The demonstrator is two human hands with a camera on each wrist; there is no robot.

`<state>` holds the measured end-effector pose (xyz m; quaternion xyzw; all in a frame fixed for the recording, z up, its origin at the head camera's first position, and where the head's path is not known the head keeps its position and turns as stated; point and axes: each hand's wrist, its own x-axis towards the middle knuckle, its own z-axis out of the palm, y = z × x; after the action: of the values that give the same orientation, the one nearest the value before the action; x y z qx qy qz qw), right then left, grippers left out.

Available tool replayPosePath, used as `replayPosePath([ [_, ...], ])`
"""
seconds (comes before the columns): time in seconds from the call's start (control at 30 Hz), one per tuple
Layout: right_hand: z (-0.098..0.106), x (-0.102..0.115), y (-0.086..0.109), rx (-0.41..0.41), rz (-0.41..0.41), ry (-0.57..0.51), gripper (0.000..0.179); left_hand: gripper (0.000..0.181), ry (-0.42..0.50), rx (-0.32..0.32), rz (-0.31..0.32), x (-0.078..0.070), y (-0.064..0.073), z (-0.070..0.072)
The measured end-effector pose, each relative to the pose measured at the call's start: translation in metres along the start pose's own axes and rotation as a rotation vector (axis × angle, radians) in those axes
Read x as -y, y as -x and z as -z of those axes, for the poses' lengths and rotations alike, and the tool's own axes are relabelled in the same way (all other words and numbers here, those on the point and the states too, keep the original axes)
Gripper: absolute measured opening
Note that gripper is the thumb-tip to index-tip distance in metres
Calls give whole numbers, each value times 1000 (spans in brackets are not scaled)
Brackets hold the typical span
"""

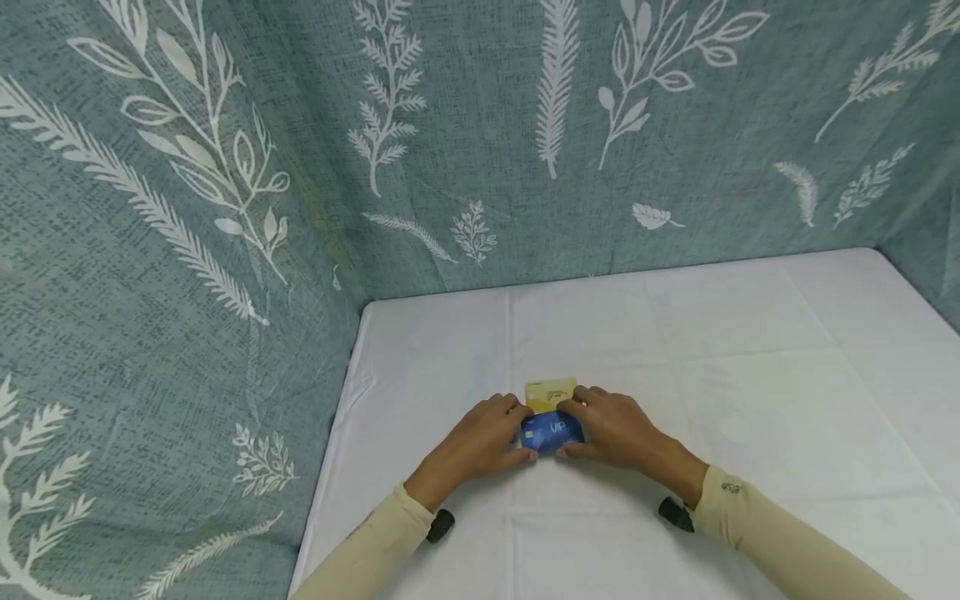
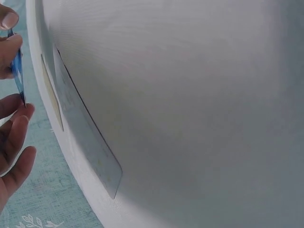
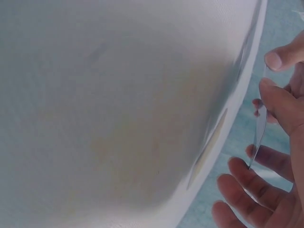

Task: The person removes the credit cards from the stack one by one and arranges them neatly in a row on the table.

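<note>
Together, the left hand and right hand pinch a blue rectangular card at both ends. Beyond it, a yellow rectangular card is partly hidden.

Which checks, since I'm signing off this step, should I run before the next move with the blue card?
1. Blue card held by both the left hand and the right hand: ok.
2. Blue card off the white table: ok, a gap shows in the left wrist view.
3. "VIP" print readable in the head view: ok.
4. Yellow card fully visible in the head view: not ok, partly covered.
5. Print on the pale card readable in the left wrist view: not ok.
6. Grip firm enough: cannot tell.
</note>
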<state>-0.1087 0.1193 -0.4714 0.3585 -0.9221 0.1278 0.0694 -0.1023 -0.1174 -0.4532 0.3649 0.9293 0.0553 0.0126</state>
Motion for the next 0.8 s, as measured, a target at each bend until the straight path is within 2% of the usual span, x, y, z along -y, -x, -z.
replayPosePath([
  [0.3, -1, 1, 2, -2, 5, 0, 61, 54, -61, -10, -36, 0, 0, -3],
  [0.63, -3, 5, 2, 31, -1, -7, 62, 53, -48, -5, -40, 1, 2, -7],
  [0.8, -4, 5, 1, 33, -6, 1, 63, 53, -72, -6, -41, 1, 2, -8],
])
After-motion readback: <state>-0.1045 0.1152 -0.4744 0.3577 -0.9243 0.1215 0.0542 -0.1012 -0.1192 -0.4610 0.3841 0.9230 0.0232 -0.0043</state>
